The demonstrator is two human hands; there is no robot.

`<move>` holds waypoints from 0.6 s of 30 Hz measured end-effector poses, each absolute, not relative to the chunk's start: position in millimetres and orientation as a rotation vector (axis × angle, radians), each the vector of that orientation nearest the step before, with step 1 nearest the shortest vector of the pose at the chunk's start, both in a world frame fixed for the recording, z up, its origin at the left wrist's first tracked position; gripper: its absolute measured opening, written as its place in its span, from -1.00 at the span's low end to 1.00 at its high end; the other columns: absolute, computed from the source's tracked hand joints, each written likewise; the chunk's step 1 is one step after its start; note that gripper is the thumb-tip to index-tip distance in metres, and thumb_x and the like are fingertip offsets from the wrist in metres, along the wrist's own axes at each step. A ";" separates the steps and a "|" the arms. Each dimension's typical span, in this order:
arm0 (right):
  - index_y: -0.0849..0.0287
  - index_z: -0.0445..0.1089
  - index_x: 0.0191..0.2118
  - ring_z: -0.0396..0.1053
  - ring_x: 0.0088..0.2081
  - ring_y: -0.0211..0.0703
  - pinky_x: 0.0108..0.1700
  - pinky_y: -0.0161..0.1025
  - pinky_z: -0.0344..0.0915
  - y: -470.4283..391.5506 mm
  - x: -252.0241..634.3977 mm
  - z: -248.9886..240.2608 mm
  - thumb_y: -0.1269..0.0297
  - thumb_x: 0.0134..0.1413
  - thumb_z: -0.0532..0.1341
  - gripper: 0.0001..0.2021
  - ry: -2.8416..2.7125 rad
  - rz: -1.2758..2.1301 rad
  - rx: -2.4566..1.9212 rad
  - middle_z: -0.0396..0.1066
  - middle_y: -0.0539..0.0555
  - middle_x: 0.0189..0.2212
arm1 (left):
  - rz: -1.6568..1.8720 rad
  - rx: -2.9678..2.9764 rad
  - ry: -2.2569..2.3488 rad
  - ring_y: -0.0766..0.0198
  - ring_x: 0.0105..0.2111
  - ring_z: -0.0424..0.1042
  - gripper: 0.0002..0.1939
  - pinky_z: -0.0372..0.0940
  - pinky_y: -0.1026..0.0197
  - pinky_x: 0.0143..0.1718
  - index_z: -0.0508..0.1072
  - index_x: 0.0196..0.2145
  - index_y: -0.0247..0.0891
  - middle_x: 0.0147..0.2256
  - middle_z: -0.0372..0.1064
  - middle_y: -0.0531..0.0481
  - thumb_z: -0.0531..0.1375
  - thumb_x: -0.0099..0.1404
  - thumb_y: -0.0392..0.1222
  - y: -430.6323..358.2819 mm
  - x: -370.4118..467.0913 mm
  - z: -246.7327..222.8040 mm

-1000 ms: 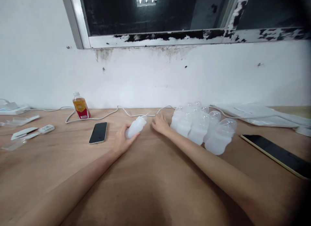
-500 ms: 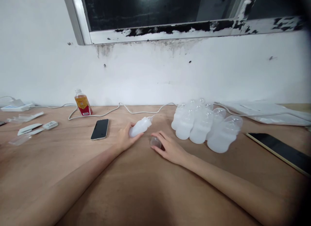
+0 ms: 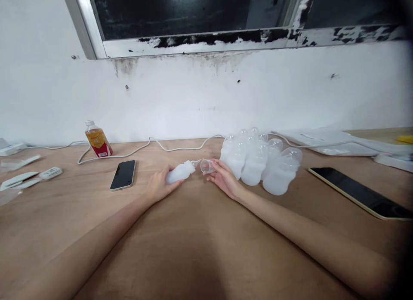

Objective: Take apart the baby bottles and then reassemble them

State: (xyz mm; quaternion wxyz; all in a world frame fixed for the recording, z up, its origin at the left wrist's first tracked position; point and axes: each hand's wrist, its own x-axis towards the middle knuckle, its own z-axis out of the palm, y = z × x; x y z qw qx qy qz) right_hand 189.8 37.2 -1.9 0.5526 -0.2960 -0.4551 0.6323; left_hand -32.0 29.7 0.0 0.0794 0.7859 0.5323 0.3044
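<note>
My left hand (image 3: pixel 160 183) is wrapped around a small translucent white baby bottle (image 3: pixel 177 172), which is tilted with its clear teat end to the right. Just right of that end, my right hand (image 3: pixel 226 179) pinches a clear dome-shaped bottle cap (image 3: pixel 206 166) by its side. The cap's round mouth faces the bottle; a small gap separates the two. Behind my right hand stands a cluster of similar white bottles (image 3: pixel 253 166) with clear dome caps on top.
A black phone (image 3: pixel 123 175) lies left of my left hand, with a drink bottle (image 3: pixel 98 140) behind it. A larger dark tablet (image 3: pixel 358 192) lies at the right. A white cable (image 3: pixel 177 149) runs along the wall. Plastic packaging (image 3: pixel 335 143) lies back right; small white items (image 3: pixel 21 179) lie far left.
My right hand has lifted the cap off the table and turned its mouth to the left, toward the bottle. My left hand still holds the bottle. The view has shifted slightly right.
</note>
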 end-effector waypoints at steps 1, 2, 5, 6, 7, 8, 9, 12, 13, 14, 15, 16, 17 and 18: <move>0.13 0.17 -0.32 0.33 -0.40 -0.26 -0.42 -0.32 0.18 36.2 189.0 -1.5 0.21 -0.10 0.17 -0.79 -1.081 1.502 -0.696 0.34 0.00 -0.36 | 0.905 2.349 1.597 0.12 -0.29 0.35 -0.56 0.20 0.17 -0.34 0.25 -0.19 -0.22 -0.25 0.35 -0.02 0.08 0.03 0.10 29.0 -31.7 0.4; 0.13 0.17 -0.32 0.34 -0.40 -0.25 -0.42 -0.32 0.19 35.4 188.4 -1.2 0.22 -0.10 0.17 -0.80 -1.084 1.504 -0.693 0.34 0.00 -0.36 | 0.896 2.349 1.600 0.12 -0.29 0.35 -0.56 0.20 0.17 -0.34 0.25 -0.19 -0.22 -0.24 0.35 -0.02 0.08 0.03 0.10 28.3 -31.5 0.8; 0.13 0.18 -0.32 0.34 -0.40 -0.25 -0.42 -0.32 0.19 34.5 187.6 -0.7 0.23 -0.10 0.17 -0.80 -1.080 1.497 -0.698 0.34 -0.01 -0.37 | 0.880 2.353 1.602 0.12 -0.28 0.35 -0.56 0.20 0.17 -0.32 0.25 -0.19 -0.22 -0.24 0.35 -0.03 0.07 0.03 0.10 27.5 -31.5 1.3; 0.13 0.18 -0.32 0.34 -0.40 -0.25 -0.43 -0.32 0.19 34.7 187.7 -0.6 0.22 -0.10 0.17 -0.81 -1.077 1.495 -0.701 0.34 -0.01 -0.36 | 0.882 2.355 1.599 0.13 -0.28 0.35 -0.56 0.20 0.17 -0.32 0.25 -0.19 -0.22 -0.24 0.35 -0.03 0.07 0.04 0.10 27.6 -31.6 1.1; 0.13 0.18 -0.32 0.34 -0.40 -0.26 -0.43 -0.32 0.19 35.0 187.7 -0.6 0.22 -0.10 0.17 -0.81 -1.075 1.493 -0.704 0.34 -0.01 -0.36 | 0.887 2.360 1.596 0.13 -0.28 0.35 -0.56 0.20 0.17 -0.31 0.25 -0.18 -0.22 -0.24 0.35 -0.03 0.07 0.04 0.10 27.8 -31.8 0.9; 0.12 0.18 -0.32 0.34 -0.41 -0.26 -0.43 -0.32 0.19 35.4 187.8 -0.7 0.22 -0.10 0.17 -0.80 -1.075 1.490 -0.707 0.34 -0.01 -0.36 | 0.889 2.366 1.594 0.13 -0.28 0.35 -0.56 0.20 0.17 -0.31 0.24 -0.18 -0.22 -0.23 0.35 -0.03 0.07 0.04 0.10 28.2 -31.9 0.6; 0.12 0.18 -0.32 0.34 -0.41 -0.26 -0.43 -0.33 0.19 35.8 187.8 -0.9 0.21 -0.10 0.17 -0.80 -1.079 1.488 -0.711 0.33 -0.01 -0.36 | 0.890 2.374 1.594 0.13 -0.27 0.35 -0.56 0.21 0.17 -0.32 0.24 -0.18 -0.22 -0.23 0.35 -0.02 0.07 0.04 0.10 28.4 -32.0 0.4; 0.11 0.18 -0.29 0.33 -0.38 -0.27 -0.42 -0.32 0.21 36.4 187.1 -2.2 0.18 -0.08 0.15 -0.79 -1.120 1.461 -0.724 0.31 0.00 -0.33 | 0.870 2.409 1.593 0.13 -0.27 0.35 -0.56 0.21 0.17 -0.32 0.23 -0.17 -0.21 -0.23 0.35 -0.02 0.06 0.05 0.10 27.9 -31.6 0.7; 0.10 0.18 -0.28 0.32 -0.36 -0.26 -0.40 -0.32 0.22 36.3 186.6 -2.8 0.18 -0.08 0.14 -0.78 -1.154 1.438 -0.728 0.30 0.00 -0.31 | 0.853 2.426 1.594 0.13 -0.28 0.36 -0.55 0.21 0.17 -0.32 0.23 -0.17 -0.21 -0.24 0.35 -0.03 0.05 0.06 0.11 27.1 -31.3 1.2; 0.09 0.18 -0.25 0.31 -0.32 -0.25 -0.37 -0.31 0.23 35.8 186.2 -3.4 0.18 -0.08 0.14 -0.77 -1.211 1.405 -0.737 0.29 0.01 -0.27 | 0.831 2.448 1.593 0.14 -0.29 0.36 -0.55 0.22 0.16 -0.33 0.22 -0.16 -0.21 -0.24 0.35 -0.03 0.04 0.07 0.11 25.8 -30.9 1.9; 0.08 0.18 -0.22 0.29 -0.27 -0.24 -0.34 -0.30 0.24 35.2 185.7 -4.0 0.19 -0.09 0.15 -0.74 -1.296 1.360 -0.751 0.27 0.02 -0.24 | 0.807 2.477 1.583 0.14 -0.30 0.36 -0.55 0.22 0.16 -0.33 0.21 -0.15 -0.21 -0.24 0.35 -0.04 0.03 0.08 0.12 24.2 -30.5 2.6; 0.08 0.18 -0.19 0.27 -0.22 -0.23 -0.28 -0.27 0.25 34.3 185.3 -4.5 0.21 -0.11 0.17 -0.71 -1.403 1.305 -0.767 0.26 0.03 -0.21 | 0.783 2.514 1.562 0.14 -0.29 0.36 -0.54 0.22 0.16 -0.32 0.20 -0.13 -0.21 -0.23 0.35 -0.05 0.01 0.09 0.11 22.4 -30.1 3.2; 0.07 0.17 -0.16 0.25 -0.18 -0.21 -0.22 -0.25 0.24 33.2 185.1 -4.9 0.23 -0.13 0.18 -0.67 -1.522 1.242 -0.783 0.24 0.03 -0.18 | 0.765 2.553 1.535 0.14 -0.28 0.36 -0.54 0.22 0.16 -0.31 0.19 -0.10 -0.21 -0.21 0.34 -0.05 0.00 0.11 0.11 20.5 -29.7 3.7; 0.07 0.16 -0.13 0.23 -0.15 -0.20 -0.16 -0.22 0.22 31.9 184.9 -5.2 0.24 -0.14 0.19 -0.63 -1.637 1.177 -0.797 0.23 0.04 -0.16 | 0.752 2.591 1.503 0.14 -0.26 0.35 -0.53 0.22 0.16 -0.29 0.18 -0.08 -0.21 -0.19 0.33 -0.06 0.00 0.12 0.10 18.6 -29.5 4.1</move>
